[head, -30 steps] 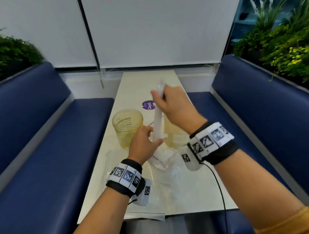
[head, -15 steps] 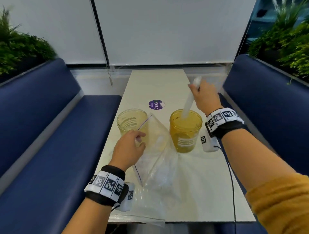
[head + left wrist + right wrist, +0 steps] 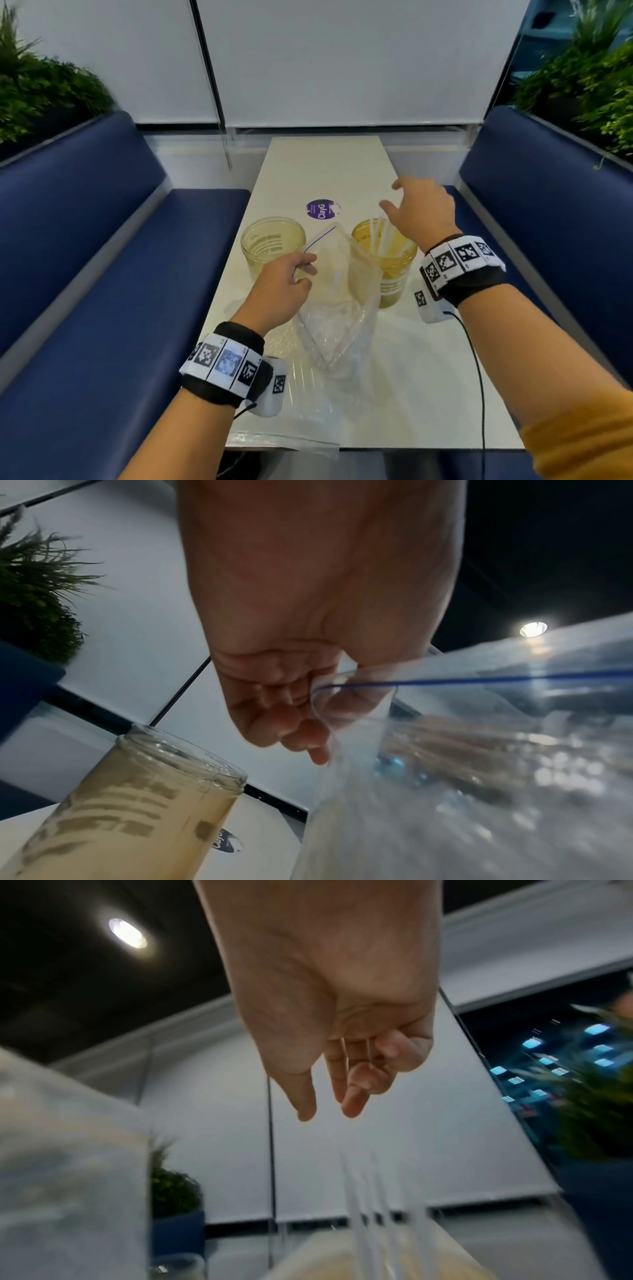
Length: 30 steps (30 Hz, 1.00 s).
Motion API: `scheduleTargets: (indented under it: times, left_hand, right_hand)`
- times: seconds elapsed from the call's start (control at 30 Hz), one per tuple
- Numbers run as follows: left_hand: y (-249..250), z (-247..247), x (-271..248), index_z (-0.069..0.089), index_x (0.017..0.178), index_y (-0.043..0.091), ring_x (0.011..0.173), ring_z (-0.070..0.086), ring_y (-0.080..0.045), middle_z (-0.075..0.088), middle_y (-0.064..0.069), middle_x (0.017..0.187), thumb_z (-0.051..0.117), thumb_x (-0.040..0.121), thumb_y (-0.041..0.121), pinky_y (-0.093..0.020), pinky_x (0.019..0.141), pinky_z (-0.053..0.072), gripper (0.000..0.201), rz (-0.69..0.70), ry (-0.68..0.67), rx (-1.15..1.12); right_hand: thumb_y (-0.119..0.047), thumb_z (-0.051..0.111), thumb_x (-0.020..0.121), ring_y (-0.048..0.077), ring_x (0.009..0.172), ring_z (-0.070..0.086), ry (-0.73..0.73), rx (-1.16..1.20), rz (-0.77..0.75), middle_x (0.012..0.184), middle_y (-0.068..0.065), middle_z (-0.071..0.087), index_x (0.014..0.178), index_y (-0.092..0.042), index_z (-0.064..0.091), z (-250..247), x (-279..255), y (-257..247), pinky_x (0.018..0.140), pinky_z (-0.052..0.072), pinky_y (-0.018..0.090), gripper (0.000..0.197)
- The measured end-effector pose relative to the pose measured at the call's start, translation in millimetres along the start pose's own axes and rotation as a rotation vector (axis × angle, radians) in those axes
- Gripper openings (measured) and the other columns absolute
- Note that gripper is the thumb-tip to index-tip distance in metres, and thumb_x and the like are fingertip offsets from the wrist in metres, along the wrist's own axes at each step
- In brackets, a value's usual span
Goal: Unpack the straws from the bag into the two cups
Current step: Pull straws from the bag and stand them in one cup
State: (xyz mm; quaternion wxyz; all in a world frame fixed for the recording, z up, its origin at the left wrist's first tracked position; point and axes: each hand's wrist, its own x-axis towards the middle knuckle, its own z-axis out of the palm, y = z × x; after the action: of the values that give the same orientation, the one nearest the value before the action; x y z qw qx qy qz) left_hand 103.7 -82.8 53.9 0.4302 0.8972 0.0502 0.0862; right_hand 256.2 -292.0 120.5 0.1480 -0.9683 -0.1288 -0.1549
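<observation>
Two yellowish cups stand on the white table (image 3: pixel 342 164), with one clear zip bag between them. The left cup (image 3: pixel 272 245) holds no straws. The left hand (image 3: pixel 277 291) pinches the bag (image 3: pixel 337 291) at its blue-lined mouth, holding it upright just beside that cup; the bag hides part of both cups. Whether straws remain inside it cannot be told. The right cup (image 3: pixel 394 270) holds about five white straws (image 3: pixel 385 236), leaning apart. The right hand (image 3: pixel 421 212) hovers above them, fingers loosely spread, holding nothing. One purple sticker (image 3: pixel 322 209) lies beyond the cups. A second flat plastic bag (image 3: pixel 284 440) lies at the near edge. Two blue benches flank the table.
</observation>
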Motion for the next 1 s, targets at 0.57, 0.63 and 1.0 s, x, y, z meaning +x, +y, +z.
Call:
scheduleTargets:
  times: [0.57, 0.63, 1.0]
  left_hand:
    - [5.9, 6.8, -3.5, 0.064, 0.128, 0.011, 0.102, 0.057, -0.011, 0.066, -0.001, 0.124, 0.05, 0.086, -0.012, 0.008, 0.076, 0.032, 0.051, 0.135, 0.038, -0.027]
    - [2.3, 5.3, -4.2, 0.064, 0.127, 0.011, 0.11, 0.052, -0.004, 0.065, 0.0, 0.123, 0.049, 0.086, -0.013, 0.01, 0.08, 0.029, 0.049, 0.137, 0.048, -0.027]
    - [-4.1, 1.8, -11.6, 0.06, 0.132, 0.017, 0.091, 0.053, -0.001, 0.059, 0.013, 0.123, 0.056, 0.082, 0.022, -0.014, 0.082, 0.041, 0.051, 0.011, -0.002, -0.249]
  right_hand:
    - [-0.011, 0.069, 0.089, 0.022, 0.114, 0.06, -0.903, -0.183, -0.575, 0.127, -0.002, 0.061, 0.14, -0.032, 0.05, 24.1, -92.2, -69.6, 0.096, 0.051, 0.037, 0.058]
    - [-0.024, 0.067, 0.092, 0.023, 0.112, 0.059, -0.897, -0.162, -0.577, 0.125, 0.001, 0.061, 0.136, -0.03, 0.051, 28.9, -92.6, -67.1, 0.097, 0.049, 0.039, 0.047]
    - [-0.023, 0.04, 0.106, 0.029, 0.085, 0.059, -0.543, 0.095, -0.479, 0.1, 0.011, 0.064, 0.11, -0.013, 0.047, 37.8, -95.4, -63.9, 0.079, 0.05, 0.044, 0.013]
